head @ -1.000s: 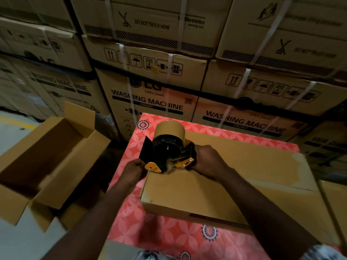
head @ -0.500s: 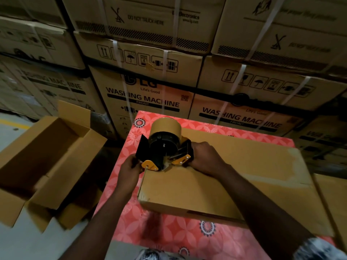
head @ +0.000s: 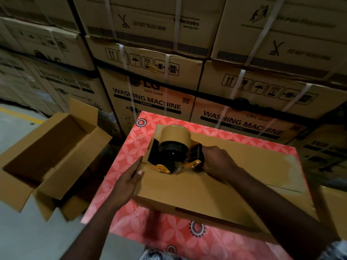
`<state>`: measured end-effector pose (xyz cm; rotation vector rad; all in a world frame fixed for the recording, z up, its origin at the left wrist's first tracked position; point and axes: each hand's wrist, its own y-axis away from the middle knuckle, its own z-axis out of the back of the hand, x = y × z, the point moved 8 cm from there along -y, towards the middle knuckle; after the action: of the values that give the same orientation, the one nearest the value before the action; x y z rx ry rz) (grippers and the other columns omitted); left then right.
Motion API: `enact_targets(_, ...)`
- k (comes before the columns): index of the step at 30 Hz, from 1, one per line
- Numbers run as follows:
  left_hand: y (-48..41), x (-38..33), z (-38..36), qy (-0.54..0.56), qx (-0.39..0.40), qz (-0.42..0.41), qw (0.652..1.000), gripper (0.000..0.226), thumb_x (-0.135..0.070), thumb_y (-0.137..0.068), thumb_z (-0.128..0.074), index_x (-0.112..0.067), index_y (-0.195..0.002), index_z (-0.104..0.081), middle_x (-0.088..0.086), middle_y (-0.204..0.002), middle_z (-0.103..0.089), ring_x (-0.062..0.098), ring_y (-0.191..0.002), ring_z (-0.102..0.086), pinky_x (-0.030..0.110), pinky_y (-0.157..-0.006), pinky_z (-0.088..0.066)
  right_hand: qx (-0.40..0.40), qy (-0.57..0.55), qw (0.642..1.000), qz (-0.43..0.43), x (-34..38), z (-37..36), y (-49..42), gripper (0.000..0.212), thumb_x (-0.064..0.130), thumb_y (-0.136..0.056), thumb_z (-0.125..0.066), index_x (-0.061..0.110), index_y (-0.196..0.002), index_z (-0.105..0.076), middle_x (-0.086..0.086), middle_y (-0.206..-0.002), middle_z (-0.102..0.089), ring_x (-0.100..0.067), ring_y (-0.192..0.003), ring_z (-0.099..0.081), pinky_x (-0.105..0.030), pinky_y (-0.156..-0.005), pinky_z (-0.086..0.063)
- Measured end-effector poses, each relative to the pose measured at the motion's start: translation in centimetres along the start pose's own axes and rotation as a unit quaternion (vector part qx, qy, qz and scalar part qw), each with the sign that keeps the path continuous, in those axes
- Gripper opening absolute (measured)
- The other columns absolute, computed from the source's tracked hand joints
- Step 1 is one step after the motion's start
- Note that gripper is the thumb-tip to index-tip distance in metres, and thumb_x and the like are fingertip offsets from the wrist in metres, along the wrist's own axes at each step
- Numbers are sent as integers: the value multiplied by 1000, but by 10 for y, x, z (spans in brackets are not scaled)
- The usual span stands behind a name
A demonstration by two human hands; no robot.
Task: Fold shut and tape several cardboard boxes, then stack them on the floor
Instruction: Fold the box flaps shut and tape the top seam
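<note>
Two hands work the closed cardboard box (head: 216, 186): the right hand (head: 217, 162) has its fingers (head: 211, 152) curled round the handle of the tape dispenser (head: 174, 149), set on the box's top near its left end, while the left hand (head: 125, 182) presses straight fingers flat against that end, thumb on the top edge. Plain brown, flaps folded down, the box lies on the pink-clothed worktop (head: 131, 139); an open box (head: 56, 152) sits on the floor (head: 22, 241) at left.
</note>
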<state>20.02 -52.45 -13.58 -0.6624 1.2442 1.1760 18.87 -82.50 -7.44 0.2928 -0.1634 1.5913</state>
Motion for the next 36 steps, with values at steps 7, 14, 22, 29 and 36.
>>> enact_targets(7,-10,-15,-9,-263,-32,-72,961,56,-10,-105,-48,-12,-157,-29,11,-164,-27,31,-151,-27,39,-122,-23,-12,-17,1000,16,-27,12,26,26,48,-87,-68,31,-105,-61,8,-92,-71,-16,-83,-67,-32,-66,-53)
enact_targets(14,-16,-37,-70,-539,50,-182,821,95,-61,-95,13,-8,-140,-51,19,-159,-35,32,-156,-7,51,-117,24,29,-8,999,18,-14,20,1,37,61,-78,-71,30,-97,-63,6,-84,-68,-19,-75,-63,-32,-64,-51)
enact_targets(22,-18,-34,-71,-559,48,-153,814,82,-56,-96,4,-16,-156,-34,8,-167,-16,21,-155,8,48,-122,17,51,9,999,-3,-31,3,11,20,35,-87,-68,25,-100,-57,-2,-89,-64,-25,-78,-66,-37,-64,-54)
enact_targets(29,-19,-30,-66,-569,29,-143,809,80,-58,-96,2,-15,-161,-16,2,-168,-8,13,-150,9,47,-122,13,40,3,998,-38,-84,21,48,29,52,-84,-69,31,-102,-60,9,-89,-67,-14,-77,-65,-34,-66,-56)
enact_targets(36,-19,-30,-65,-573,26,-139,808,80,-58,-96,-1,-14,-161,-21,3,-168,-14,13,-152,3,47,-121,14,24,18,995,-93,-183,73,122,49,72,-75,-68,33,-105,-68,11,-93,-73,-7,-79,-63,-24,-62,-46)
